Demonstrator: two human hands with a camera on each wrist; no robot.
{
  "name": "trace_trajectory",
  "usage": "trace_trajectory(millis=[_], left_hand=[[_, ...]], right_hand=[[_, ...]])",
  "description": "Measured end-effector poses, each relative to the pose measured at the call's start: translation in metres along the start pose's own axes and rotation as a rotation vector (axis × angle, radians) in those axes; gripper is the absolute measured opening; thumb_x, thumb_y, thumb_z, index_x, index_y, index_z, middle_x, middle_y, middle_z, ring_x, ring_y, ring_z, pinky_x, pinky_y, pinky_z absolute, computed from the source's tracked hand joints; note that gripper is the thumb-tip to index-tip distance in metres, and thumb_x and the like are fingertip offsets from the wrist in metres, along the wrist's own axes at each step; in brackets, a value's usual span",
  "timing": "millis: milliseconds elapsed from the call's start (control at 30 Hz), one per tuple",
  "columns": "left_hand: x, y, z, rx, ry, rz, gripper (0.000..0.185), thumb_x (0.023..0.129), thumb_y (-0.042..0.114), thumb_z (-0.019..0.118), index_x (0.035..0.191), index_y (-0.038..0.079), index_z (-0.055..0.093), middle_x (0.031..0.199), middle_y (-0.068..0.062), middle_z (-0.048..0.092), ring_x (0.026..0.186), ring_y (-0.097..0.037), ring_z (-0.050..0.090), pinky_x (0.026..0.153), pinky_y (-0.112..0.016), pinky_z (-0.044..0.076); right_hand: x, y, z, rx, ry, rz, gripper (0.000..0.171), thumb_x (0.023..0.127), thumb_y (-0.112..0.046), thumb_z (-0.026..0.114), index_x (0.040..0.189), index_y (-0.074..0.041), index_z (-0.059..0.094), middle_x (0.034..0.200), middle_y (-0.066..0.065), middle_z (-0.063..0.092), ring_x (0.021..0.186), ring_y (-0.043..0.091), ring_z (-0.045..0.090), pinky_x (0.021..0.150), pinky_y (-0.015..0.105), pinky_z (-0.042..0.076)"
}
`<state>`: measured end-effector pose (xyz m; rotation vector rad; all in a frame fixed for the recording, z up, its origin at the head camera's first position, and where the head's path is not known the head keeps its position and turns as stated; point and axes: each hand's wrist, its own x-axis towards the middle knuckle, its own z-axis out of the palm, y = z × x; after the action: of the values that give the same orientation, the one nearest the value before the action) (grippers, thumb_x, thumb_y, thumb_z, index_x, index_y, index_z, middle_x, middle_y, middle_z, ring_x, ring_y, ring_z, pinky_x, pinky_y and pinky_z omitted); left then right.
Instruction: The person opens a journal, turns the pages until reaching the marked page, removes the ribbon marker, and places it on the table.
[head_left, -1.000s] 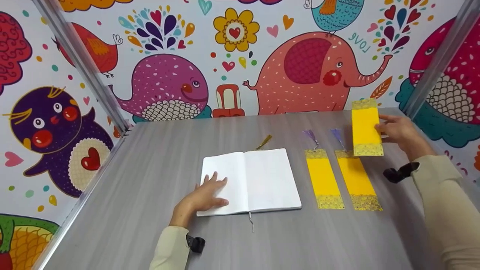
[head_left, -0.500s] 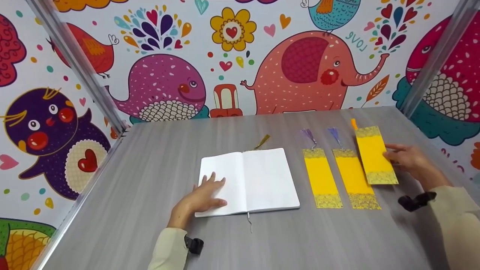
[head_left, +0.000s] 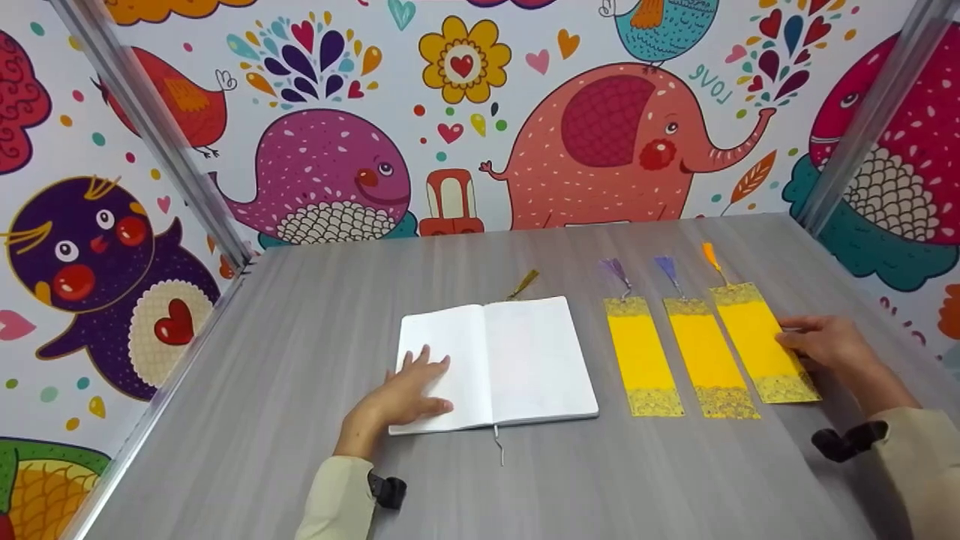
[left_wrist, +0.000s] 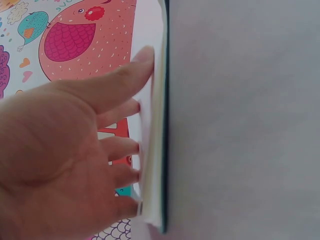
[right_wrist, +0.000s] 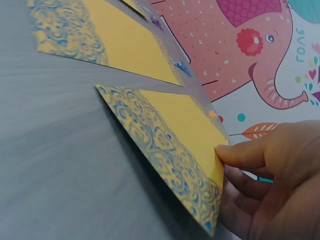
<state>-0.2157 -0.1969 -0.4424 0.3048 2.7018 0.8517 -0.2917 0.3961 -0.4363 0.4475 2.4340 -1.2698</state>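
Observation:
My right hand (head_left: 836,349) pinches the right edge of a yellow bookmark (head_left: 761,337) with an orange tassel (head_left: 710,257). In the right wrist view the thumb lies on top of this bookmark (right_wrist: 175,120), fingers underneath, and its near edge is raised off the table. To its left lie two similar bookmarks, one with a blue tassel (head_left: 709,356) and one with a purple tassel (head_left: 643,356). My left hand (head_left: 409,390) rests with spread fingers on the left page of an open blank notebook (head_left: 540,360). The left wrist view shows the fingertips against the pages (left_wrist: 155,150).
A gold tassel (head_left: 525,283) sticks out behind the notebook, and a pale ribbon (head_left: 500,446) hangs from its front edge. Everything lies on a grey table (head_left: 300,337). Walls with printed cartoon animals (head_left: 337,172) stand at the back and sides, with metal posts at the corners.
My right hand has brought the orange-tasseled bookmark down and toward me, from above the table to beside the other two, tilting it flatter. My left hand has stayed on the notebook.

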Motion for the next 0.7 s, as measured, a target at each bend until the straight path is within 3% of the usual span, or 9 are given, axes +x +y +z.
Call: trace_trajectory(millis=[533, 700], left_hand=[[-0.001, -0.001, 0.000, 0.015, -0.008, 0.009, 0.074, 0.090, 0.023, 0.073, 0.153, 0.004, 0.038, 0.164, -0.030, 0.014, 0.152, -0.054, 0.005, 0.116, -0.076, 0.006], [0.001, 0.000, 0.000, 0.018, -0.012, -0.007, 0.074, 0.090, 0.024, 0.072, 0.154, 0.006, 0.038, 0.165, -0.027, 0.013, 0.153, -0.052, 0.004, 0.118, -0.073, 0.005]], right_hand=[[-0.015, -0.006, 0.023, -0.169, 0.138, 0.000, 0.051, 0.097, -0.016, 0.059, 0.141, 0.008, 0.047, 0.133, 0.033, 0.047, 0.098, 0.035, 0.053, 0.075, 0.026, 0.055], [-0.022, -0.011, 0.027, -0.241, 0.178, -0.063, 0.054, 0.099, -0.023, 0.058, 0.141, 0.009, 0.047, 0.137, 0.034, 0.047, 0.100, 0.036, 0.053, 0.073, 0.022, 0.051]])
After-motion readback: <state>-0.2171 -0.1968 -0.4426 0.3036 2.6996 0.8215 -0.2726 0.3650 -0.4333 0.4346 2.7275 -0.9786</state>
